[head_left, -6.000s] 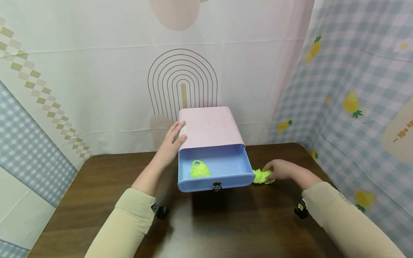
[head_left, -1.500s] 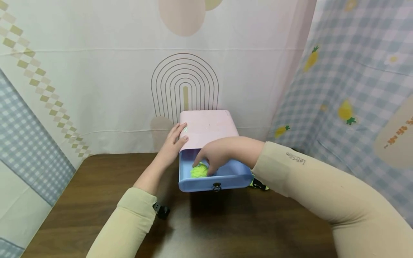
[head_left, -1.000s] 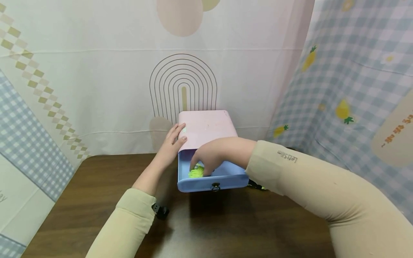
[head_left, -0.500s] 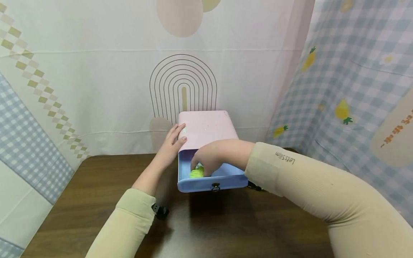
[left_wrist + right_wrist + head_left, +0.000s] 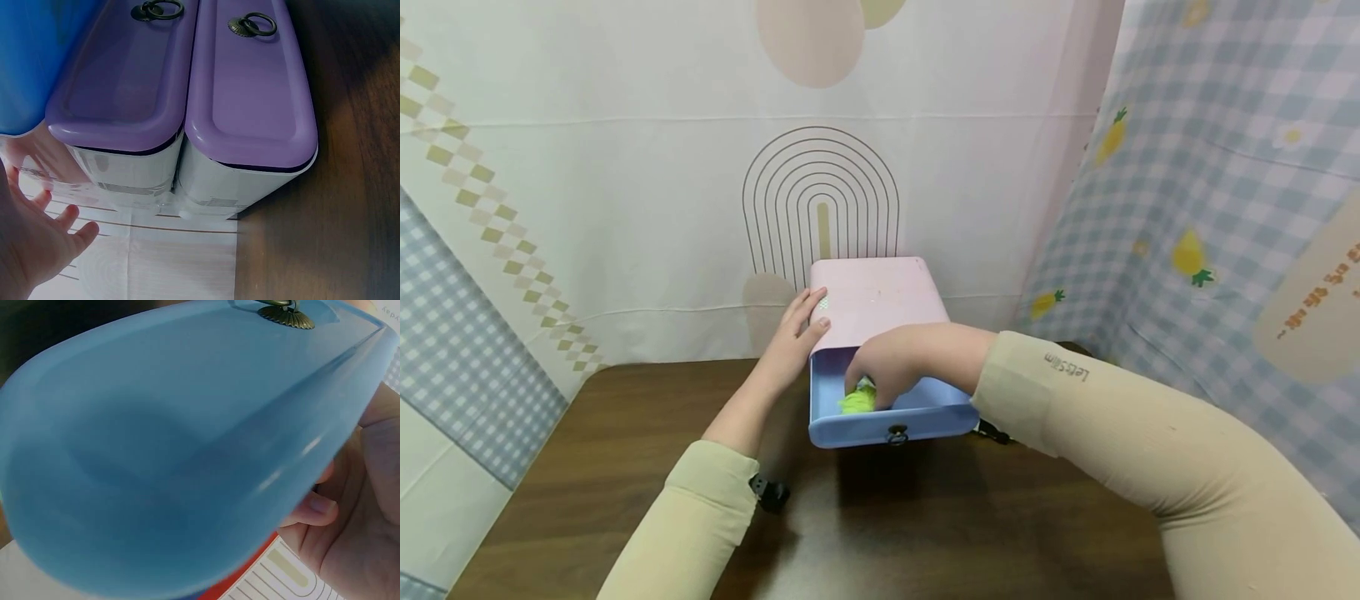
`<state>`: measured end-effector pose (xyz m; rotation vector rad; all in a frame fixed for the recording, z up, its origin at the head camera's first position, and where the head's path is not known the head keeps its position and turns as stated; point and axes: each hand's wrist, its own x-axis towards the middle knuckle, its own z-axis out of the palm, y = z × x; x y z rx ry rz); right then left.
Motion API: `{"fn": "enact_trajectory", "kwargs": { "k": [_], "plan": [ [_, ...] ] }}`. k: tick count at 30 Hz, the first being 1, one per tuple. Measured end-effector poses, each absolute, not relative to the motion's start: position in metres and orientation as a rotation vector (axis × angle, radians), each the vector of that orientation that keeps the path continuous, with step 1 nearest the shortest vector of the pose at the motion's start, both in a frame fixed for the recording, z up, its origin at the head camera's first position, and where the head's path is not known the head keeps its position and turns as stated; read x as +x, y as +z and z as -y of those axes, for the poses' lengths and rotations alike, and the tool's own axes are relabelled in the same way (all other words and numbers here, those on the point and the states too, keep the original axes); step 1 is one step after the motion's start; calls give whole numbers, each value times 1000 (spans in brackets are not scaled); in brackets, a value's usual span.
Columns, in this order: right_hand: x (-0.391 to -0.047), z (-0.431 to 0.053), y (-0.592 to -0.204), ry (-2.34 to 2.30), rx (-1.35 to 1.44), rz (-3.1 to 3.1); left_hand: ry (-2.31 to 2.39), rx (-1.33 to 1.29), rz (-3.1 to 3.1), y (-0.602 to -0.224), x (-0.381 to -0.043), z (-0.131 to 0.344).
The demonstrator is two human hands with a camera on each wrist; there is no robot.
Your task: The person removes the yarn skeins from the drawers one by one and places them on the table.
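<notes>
Reaching into the extended blue drawer (image 5: 848, 431), the right hand (image 5: 891, 360) curls its fingers around a neon-yellow yarn bundle (image 5: 857, 403) near the drawer's left side. The left hand (image 5: 786, 343), fingers spread, rests against the pink casing (image 5: 880, 298) at its left edge. Below are two closed purple drawers (image 5: 259, 87), then the brown tabletop (image 5: 1000, 517).

Beyond the brown wood-grained table (image 5: 606, 467) hangs a white fabric backdrop (image 5: 647, 183) printed with nested thin dark arches (image 5: 822, 187) and, toward the table's left end, a slanting band of olive and beige diamonds (image 5: 514, 267). Right of the table hangs a blue-and-white gingham cloth (image 5: 1210, 167) bearing yellow pineapples (image 5: 1189, 252); a blue-and-white checked panel (image 5: 471, 342) shows left of the table.
</notes>
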<state>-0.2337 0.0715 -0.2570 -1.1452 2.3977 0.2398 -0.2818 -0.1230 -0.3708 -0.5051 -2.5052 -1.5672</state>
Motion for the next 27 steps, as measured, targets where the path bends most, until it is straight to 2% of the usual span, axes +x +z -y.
{"fn": "enact_trajectory", "kwargs": {
  "k": [27],
  "plan": [
    [-249, -107, -227, 9, -1179, -2488, -1549, -472, 2518, -369, -281, 122]
  ]
}}
